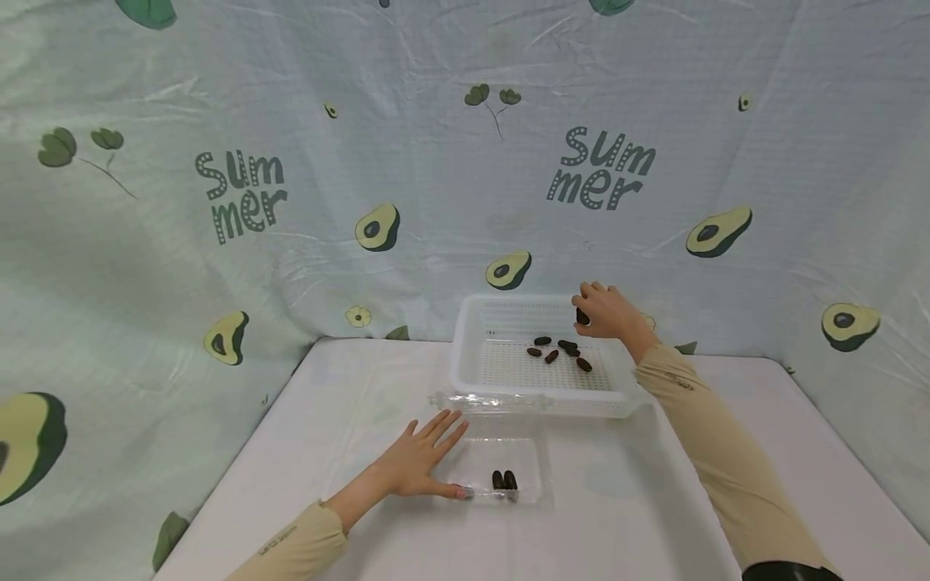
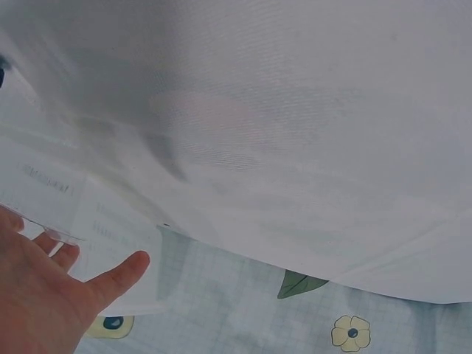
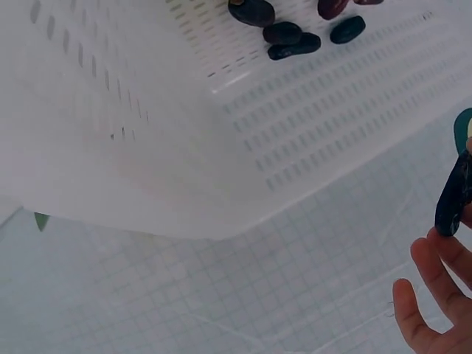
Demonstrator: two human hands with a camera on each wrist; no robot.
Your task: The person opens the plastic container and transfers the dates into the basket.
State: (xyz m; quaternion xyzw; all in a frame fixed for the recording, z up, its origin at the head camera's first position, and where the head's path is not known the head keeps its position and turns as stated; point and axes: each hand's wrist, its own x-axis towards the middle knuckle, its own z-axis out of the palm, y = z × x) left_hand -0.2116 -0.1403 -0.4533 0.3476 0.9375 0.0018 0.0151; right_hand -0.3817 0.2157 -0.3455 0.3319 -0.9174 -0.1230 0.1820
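- The right hand [image 1: 606, 313] pinches a dark brown, shiny, long oval piece [image 1: 582, 316] in its fingers. It is high up, near the basket's far right corner.
- The left hand [image 1: 417, 460] is not gripping; its fingers are straight and spread wide. It lies at the left side of a clear, thin plastic box [image 1: 534, 464], with the thumb tip at the box's near edge.
- Two dark brown oval pieces [image 1: 504, 481] lie side by side in the box, close to its near edge. The box floor goes on behind them, toward the far edge.
- A shiny, clear plastic flap [image 1: 494, 401] runs along the box's far side, right by the basket's front wall.
- A white plastic basket [image 1: 596, 403] with many little holes sits behind the box. More dark oval pieces [image 1: 584, 365] lie loosely on its floor, apart from the side walls.
- The white counter [image 1: 363, 387] spreads out past the basket on both sides. Its back edge is near a pale cloth with avocado pictures [image 1: 436, 145].
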